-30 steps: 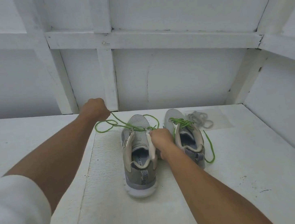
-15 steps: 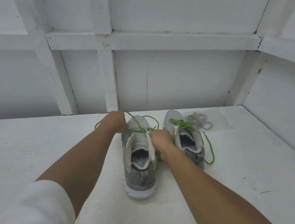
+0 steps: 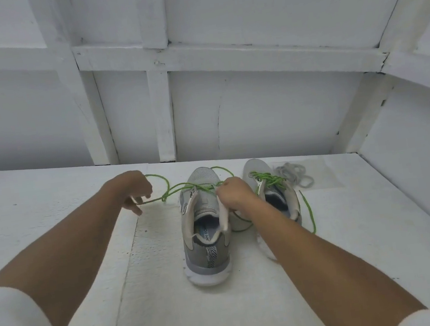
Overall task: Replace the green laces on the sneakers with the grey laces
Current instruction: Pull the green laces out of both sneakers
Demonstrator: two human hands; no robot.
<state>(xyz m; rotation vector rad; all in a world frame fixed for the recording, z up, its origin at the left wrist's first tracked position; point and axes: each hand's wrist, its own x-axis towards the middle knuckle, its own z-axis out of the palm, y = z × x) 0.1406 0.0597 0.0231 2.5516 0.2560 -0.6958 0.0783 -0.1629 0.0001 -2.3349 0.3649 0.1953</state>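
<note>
Two grey sneakers stand side by side on the white surface, heels toward me. The left sneaker (image 3: 204, 236) has a loosened green lace (image 3: 184, 188) running out to its left. My left hand (image 3: 132, 191) pinches that lace left of the shoe, loops trailing around it. My right hand (image 3: 235, 194) grips the right side of the left sneaker's collar near the top eyelets. The right sneaker (image 3: 273, 190) is still laced in green (image 3: 268, 178), one end hanging down its right side. The grey laces (image 3: 294, 175) lie in a heap beyond it.
The white surface (image 3: 355, 226) is closed in by a white panelled wall (image 3: 201, 109) behind and an angled white wall (image 3: 415, 162) on the right. The grey laces rest on a clear plastic sheet (image 3: 323, 175). My white sleeves show at the bottom corners.
My left hand went in to the left sneaker's laces, then drew back out to the left, pulling more green lace with it. My right hand stayed on the shoe.
</note>
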